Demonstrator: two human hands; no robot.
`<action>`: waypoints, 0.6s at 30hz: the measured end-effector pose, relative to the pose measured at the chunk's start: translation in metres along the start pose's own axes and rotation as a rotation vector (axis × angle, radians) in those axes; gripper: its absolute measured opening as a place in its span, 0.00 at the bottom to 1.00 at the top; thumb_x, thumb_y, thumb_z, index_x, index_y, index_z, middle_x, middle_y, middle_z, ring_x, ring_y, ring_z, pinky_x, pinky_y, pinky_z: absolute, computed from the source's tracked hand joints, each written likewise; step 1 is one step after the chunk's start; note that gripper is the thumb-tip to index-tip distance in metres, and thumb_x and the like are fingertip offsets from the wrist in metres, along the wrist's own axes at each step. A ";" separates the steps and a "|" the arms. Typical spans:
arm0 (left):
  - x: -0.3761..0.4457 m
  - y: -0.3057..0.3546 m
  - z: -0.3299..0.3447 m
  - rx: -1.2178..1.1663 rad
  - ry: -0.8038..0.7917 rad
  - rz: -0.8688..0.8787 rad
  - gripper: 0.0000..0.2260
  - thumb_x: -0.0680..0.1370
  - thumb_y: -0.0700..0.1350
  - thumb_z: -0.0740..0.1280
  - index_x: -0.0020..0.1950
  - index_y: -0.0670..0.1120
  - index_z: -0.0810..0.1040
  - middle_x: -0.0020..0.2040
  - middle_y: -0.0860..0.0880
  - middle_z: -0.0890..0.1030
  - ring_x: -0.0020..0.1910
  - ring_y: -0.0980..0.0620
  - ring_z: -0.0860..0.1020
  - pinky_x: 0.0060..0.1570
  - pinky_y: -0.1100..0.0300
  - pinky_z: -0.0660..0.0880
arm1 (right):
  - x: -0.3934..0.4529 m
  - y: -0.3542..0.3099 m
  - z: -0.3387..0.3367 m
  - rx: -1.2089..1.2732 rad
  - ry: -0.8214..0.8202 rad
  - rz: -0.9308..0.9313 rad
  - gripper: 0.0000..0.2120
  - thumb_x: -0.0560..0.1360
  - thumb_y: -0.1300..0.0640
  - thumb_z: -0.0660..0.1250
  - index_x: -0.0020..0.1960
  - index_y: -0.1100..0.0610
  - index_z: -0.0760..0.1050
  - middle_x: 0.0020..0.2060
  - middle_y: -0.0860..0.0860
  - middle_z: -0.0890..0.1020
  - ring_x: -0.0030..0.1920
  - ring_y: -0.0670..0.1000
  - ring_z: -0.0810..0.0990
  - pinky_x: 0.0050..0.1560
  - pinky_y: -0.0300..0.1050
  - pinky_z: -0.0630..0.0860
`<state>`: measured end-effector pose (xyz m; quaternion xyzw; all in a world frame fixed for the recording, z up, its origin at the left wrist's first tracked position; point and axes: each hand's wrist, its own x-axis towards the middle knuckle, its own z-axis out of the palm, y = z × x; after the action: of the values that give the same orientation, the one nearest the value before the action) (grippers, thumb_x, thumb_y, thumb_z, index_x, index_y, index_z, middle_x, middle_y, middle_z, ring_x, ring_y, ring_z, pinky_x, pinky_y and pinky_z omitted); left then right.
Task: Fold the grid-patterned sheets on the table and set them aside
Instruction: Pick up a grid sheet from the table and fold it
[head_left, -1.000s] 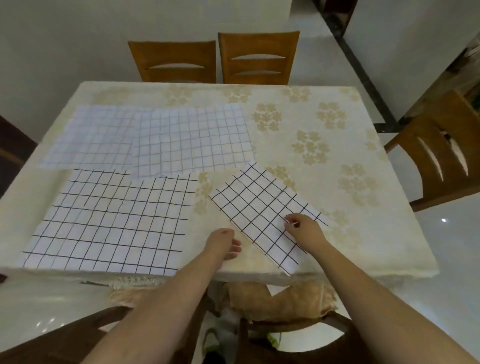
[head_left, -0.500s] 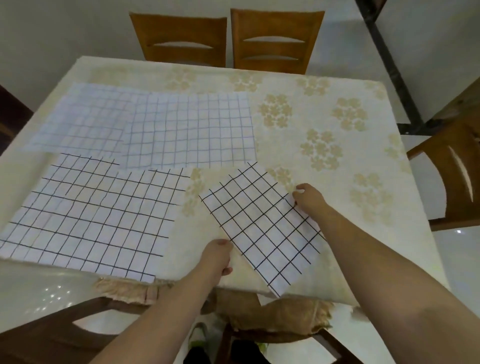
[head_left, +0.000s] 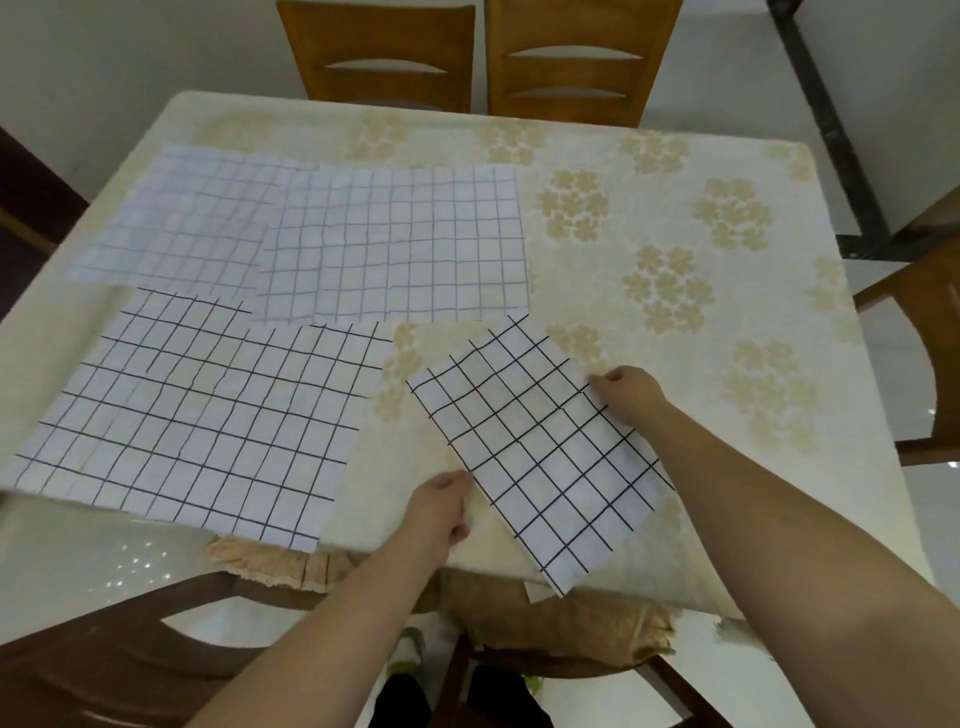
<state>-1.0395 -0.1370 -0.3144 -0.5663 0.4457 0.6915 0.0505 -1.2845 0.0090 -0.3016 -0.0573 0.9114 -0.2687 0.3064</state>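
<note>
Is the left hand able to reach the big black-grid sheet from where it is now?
Probably yes: the left hand lies just beside the big black-grid sheet, with only bare tablecloth between them.

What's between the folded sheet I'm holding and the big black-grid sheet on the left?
Head view: only bare floral tablecloth separates the folded sheet from the big black-grid sheet.

Both bare forearms extend forward over the near edge. Left hand (head_left: 439, 506), fingers curled, pinches the folded grid sheet (head_left: 540, 452) at its left edge. Right hand (head_left: 628, 392) grips its right edge.
</note>
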 end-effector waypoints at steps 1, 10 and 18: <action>-0.001 0.000 -0.001 -0.006 0.002 -0.002 0.07 0.80 0.40 0.64 0.57 0.45 0.79 0.28 0.48 0.65 0.27 0.52 0.62 0.23 0.64 0.65 | -0.001 0.000 0.000 0.015 -0.012 0.004 0.16 0.78 0.46 0.64 0.42 0.59 0.72 0.34 0.54 0.74 0.35 0.54 0.73 0.39 0.45 0.69; -0.013 0.002 -0.021 -0.088 0.002 -0.004 0.07 0.81 0.39 0.61 0.51 0.46 0.78 0.25 0.49 0.66 0.23 0.54 0.61 0.26 0.62 0.60 | -0.023 0.004 0.005 0.244 -0.153 0.109 0.13 0.75 0.50 0.71 0.45 0.60 0.75 0.26 0.52 0.64 0.25 0.50 0.62 0.26 0.40 0.61; -0.018 -0.001 -0.035 -0.004 0.016 -0.011 0.05 0.81 0.43 0.63 0.52 0.45 0.78 0.23 0.50 0.64 0.23 0.54 0.59 0.21 0.65 0.54 | -0.059 0.011 0.021 0.410 -0.177 0.164 0.12 0.75 0.54 0.71 0.53 0.61 0.79 0.30 0.53 0.69 0.28 0.50 0.64 0.28 0.41 0.59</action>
<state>-1.0070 -0.1521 -0.2989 -0.5741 0.4417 0.6876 0.0496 -1.2241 0.0247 -0.2898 0.0571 0.8090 -0.4166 0.4109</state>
